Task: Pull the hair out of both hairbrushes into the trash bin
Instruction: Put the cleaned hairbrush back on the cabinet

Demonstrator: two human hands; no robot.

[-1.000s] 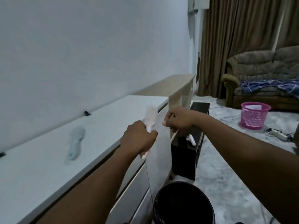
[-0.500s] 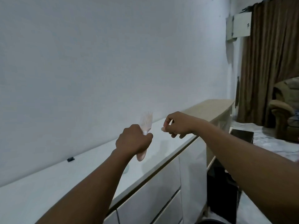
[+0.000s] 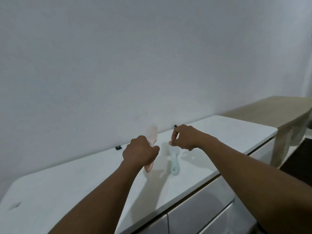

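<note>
Head view, looking along a white bench (image 3: 87, 188) set against a plain white wall (image 3: 135, 56). All places are given relative to the bench.

Left hand (image 3: 139, 153): clenched around the handle of a pink hairbrush (image 3: 152, 133), held above the bench top. Brush head points up and away, near the wall edge; the handle end shows below the fist. Whether any hair sits in the bristles cannot be told, as the picture is blurred.

Right hand (image 3: 184, 138): thumb and forefinger pinched together, other fingers curled, raised above the bench just right of the pink hairbrush and apart from it. Cannot tell whether anything is pinched between the fingertips.

Pale blue hairbrush (image 3: 173, 163): lying flat on the bench top, roughly mid-width, handle toward the front edge. Its head is partly hidden beneath the right hand.

Small black object (image 3: 118, 147): on the bench top at the wall edge, left of the left hand. A second dark speck sits at the wall edge behind the right hand, too small to identify.

Beige table (image 3: 278, 114): beyond the far right end of the bench.

Trash bin: out of frame.
</note>
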